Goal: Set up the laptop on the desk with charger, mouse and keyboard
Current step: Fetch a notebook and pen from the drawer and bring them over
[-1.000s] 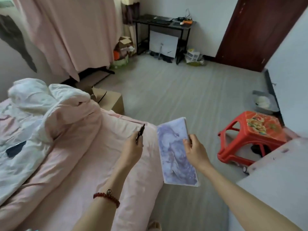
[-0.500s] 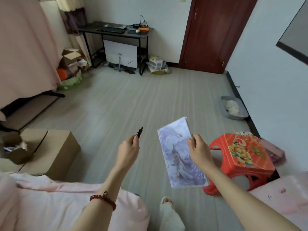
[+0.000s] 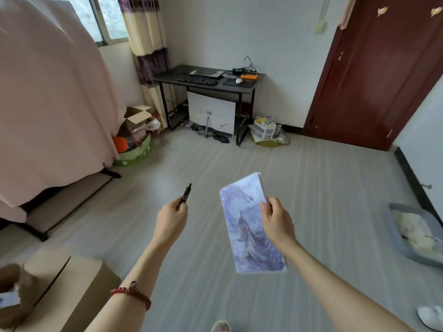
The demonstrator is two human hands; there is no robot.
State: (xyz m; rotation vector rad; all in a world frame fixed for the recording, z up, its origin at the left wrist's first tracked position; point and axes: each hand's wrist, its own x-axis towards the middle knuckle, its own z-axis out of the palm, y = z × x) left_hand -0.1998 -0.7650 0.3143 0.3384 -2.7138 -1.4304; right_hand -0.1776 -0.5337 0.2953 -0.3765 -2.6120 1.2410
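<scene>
My left hand (image 3: 171,219) pinches a black pen (image 3: 186,194) that points up and away. A purple-patterned notebook (image 3: 249,226) is gripped by its right edge in my right hand (image 3: 275,220). Across the room stands a dark desk (image 3: 167,76) against the far wall. On it lie a closed laptop (image 3: 207,73), a black keyboard (image 3: 197,80), a white mouse (image 3: 238,81) on a dark mat, and a black charger with cables (image 3: 241,70) beside an orange box (image 3: 249,77).
A pink drape (image 3: 52,97) hangs at the left over a low frame. Cardboard boxes (image 3: 69,291) sit at the near left, more clutter (image 3: 134,137) beside the desk. A grey tray (image 3: 398,245) lies at the right wall. A dark red door (image 3: 374,73) is shut.
The view has swung up and away from the bed toward the desk, which now looks closer. The red stool has left the frame. Both hands keep their grips.
</scene>
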